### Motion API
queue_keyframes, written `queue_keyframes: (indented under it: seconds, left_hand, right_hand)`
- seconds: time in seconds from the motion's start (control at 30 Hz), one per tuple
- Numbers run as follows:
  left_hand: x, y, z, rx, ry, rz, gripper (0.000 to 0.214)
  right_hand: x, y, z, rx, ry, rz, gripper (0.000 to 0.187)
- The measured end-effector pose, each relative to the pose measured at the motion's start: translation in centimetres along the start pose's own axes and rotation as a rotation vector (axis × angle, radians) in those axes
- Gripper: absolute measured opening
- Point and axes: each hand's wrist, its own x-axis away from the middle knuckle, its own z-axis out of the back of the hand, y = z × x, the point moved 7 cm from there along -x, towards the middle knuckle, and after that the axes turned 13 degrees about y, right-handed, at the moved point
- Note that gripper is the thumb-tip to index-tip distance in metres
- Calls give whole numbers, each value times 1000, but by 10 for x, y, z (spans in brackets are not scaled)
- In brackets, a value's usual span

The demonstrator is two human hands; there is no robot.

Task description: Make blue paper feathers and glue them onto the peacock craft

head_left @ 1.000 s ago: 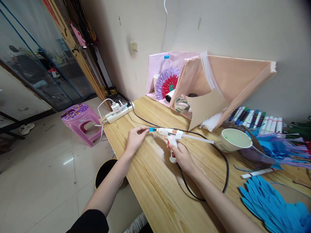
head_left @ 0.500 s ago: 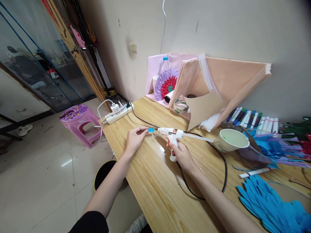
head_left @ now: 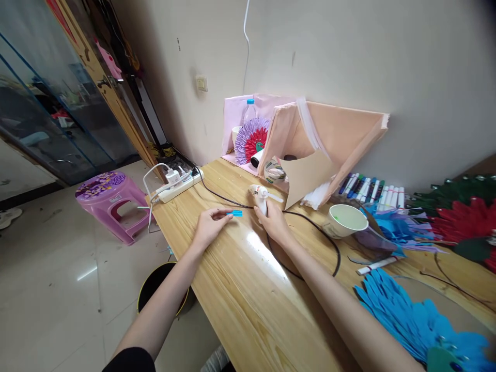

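Between the thumb and fingertips of my left hand (head_left: 211,226) is a small blue strip (head_left: 235,213), its free end pointing right above the wooden table. My right hand (head_left: 274,222) is wrapped round the handle of a white hot glue gun (head_left: 260,199). The gun's body is turned away toward the back of the table, and a translucent glue stick (head_left: 275,197) shows at its side. A gap separates the strip from the gun. From the gun's handle a black cord (head_left: 338,253) loops across the table (head_left: 248,305).
A paper bowl (head_left: 347,219) stands right of the gun, near a row of markers (head_left: 364,188). Blue petal-covered work (head_left: 403,315) lies front right. Brown cardboard (head_left: 308,175) leans on a pink box (head_left: 349,129). A power strip (head_left: 180,186) sits at the left edge, above a bin (head_left: 143,294).
The glue gun has swung away from the blue strip, turning from sideways to pointing toward the back. My left hand still pinches the strip. The whole view has shifted slightly rightward.
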Motion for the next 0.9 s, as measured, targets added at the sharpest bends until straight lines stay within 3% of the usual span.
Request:
queue_keyframes:
  seconds: [0.07, 0.13, 0.17, 0.23, 0.33, 0.53, 0.9]
  left_hand:
    - [1, 1, -1, -12, -11, -16, 30]
    - [2, 1, -2, -24, -29, -33, 30]
    - [2, 2, -3, -29, -40, -43, 30]
    - [4, 2, -6, -35, -66, -63, 29]
    - [7, 4, -10, -12, -110, -76, 27]
    - [13, 7, -18, 23, -163, -65, 25]
    - [15, 8, -19, 25, -187, -47, 25]
  right_hand:
    - [12, -8, 15, 23, 140, 54, 26]
    - [26, -20, 39, 43, 358, 121, 28]
    - [33, -28, 45, 43, 393, 182, 24]
    - [43, -44, 46, 38, 349, 323, 12]
    - [49, -53, 39, 51, 253, 432, 10]
    - [48, -45, 29, 84, 190, 438, 11]
    - [49, -46, 29, 99, 190, 461, 10]
